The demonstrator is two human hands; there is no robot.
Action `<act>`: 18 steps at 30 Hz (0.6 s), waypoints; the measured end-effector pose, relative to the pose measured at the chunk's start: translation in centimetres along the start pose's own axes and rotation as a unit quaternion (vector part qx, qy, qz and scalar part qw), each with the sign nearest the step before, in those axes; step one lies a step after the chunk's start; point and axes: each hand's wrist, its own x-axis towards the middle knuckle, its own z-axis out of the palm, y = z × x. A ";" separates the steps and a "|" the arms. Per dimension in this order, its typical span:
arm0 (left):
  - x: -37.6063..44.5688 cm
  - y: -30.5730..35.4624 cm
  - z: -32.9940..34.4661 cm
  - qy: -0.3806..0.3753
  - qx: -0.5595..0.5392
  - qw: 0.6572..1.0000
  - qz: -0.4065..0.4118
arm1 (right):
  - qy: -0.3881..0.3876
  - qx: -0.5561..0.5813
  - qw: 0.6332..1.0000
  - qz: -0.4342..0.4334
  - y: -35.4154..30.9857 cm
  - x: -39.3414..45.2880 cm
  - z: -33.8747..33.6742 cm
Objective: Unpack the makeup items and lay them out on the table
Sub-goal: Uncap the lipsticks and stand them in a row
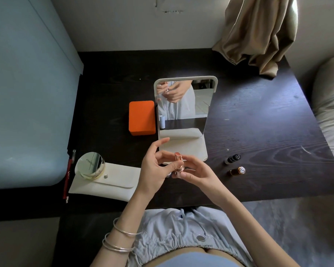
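"CHANDO" is reading clearly across the lid of the round gold compact [89,167], which is sitting on the white pouch [112,185] at the table's [258,120] near left. Centre stage, both hands are holding an open rose-gold lipstick [178,164] upright above the table edge, its coral bullet showing: left hand [154,170] pinching the tube, right hand [196,173] curling around its base.

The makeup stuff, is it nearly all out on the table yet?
Mostly. The gold compact on the white pouch, the red pencil and two small bottles are out. Both hands hold an open lipstick, not yet laid down.
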 end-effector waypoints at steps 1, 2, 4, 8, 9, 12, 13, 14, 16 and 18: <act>0.1 0.0 0.1 -0.003 -0.001 1.000 -0.002 | 0.003 -0.002 1.000 0.002 0.0 0.1 0.0; 0.2 0.1 0.2 -0.006 -0.003 1.000 -0.005 | 0.006 -0.004 1.000 0.003 0.0 0.1 -0.1; 0.3 0.2 0.4 -0.013 -0.008 1.000 -0.009 | 0.012 -0.013 1.000 0.003 -0.1 0.2 -0.2; 0.5 0.4 0.5 -0.024 -0.027 0.999 -0.018 | -0.001 0.001 1.000 0.004 -0.7 0.0 -0.6; 0.5 0.5 0.5 -0.027 -0.031 0.999 -0.021 | -0.003 0.008 1.000 0.006 -0.7 -0.1 -0.7; 0.7 1.1 1.0 -0.042 -0.045 0.998 -0.031 | -0.010 0.017 1.000 0.016 -1.0 -0.4 -1.2; 0.8 1.3 1.3 -0.048 -0.050 0.997 -0.033 | -0.019 0.019 0.999 0.019 -1.2 -0.5 -1.4; 0.9 1.5 1.5 -0.056 -0.053 0.996 -0.034 | -0.030 0.020 0.999 0.023 -1.5 -0.6 -1.6; 1.2 1.9 2.1 -0.066 -0.055 0.996 -0.037 | -0.042 0.022 0.999 0.027 -2.1 -0.8 -2.2; 1.4 2.4 2.9 -0.064 -0.060 0.995 -0.042 | -0.032 0.013 0.999 0.025 -2.6 -0.9 -2.8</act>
